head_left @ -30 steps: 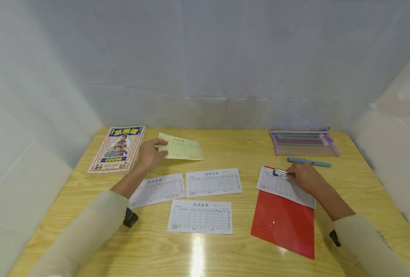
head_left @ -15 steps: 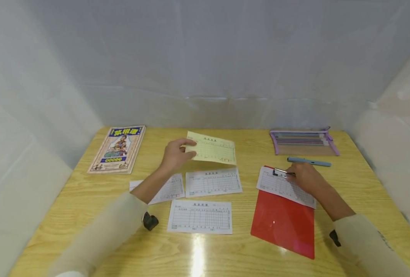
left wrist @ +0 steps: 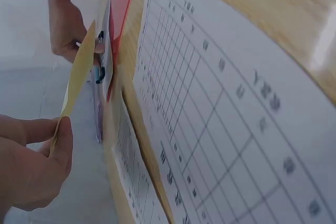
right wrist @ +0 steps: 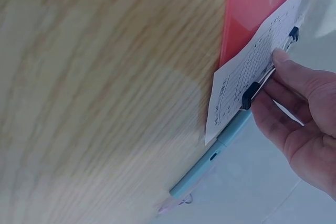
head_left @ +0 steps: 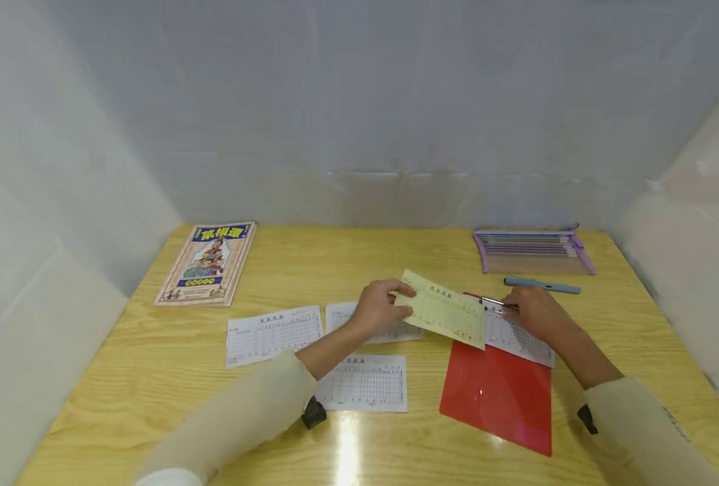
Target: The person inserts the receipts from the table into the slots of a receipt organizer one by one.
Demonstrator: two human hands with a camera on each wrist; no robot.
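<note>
My left hand (head_left: 382,307) pinches one end of a yellow receipt slip (head_left: 444,310) between thumb and fingers. The slip's free end hangs over the top left of a red clipboard (head_left: 499,398). A white form (head_left: 520,337) lies across the clipboard's upper part, partly hidden by the yellow slip. At the top edge my right hand (head_left: 535,314) grips the metal clip; in the right wrist view, its thumb presses near the clip's black-tipped end (right wrist: 251,96). Whether the clip's jaws are lifted off the form cannot be made out.
Three white forms lie left of the clipboard: a left one (head_left: 274,337), a front one (head_left: 371,385) and one partly under my left arm (head_left: 341,314). An illustrated booklet (head_left: 207,263) is at back left. Behind the clipboard are a blue pen (head_left: 544,285) and a purple-edged pencil pouch (head_left: 529,251).
My left hand has carried the yellow slip rightward from near the booklet to the clipboard, lowering it toward me at the end. The right hand has stayed at the clip.
</note>
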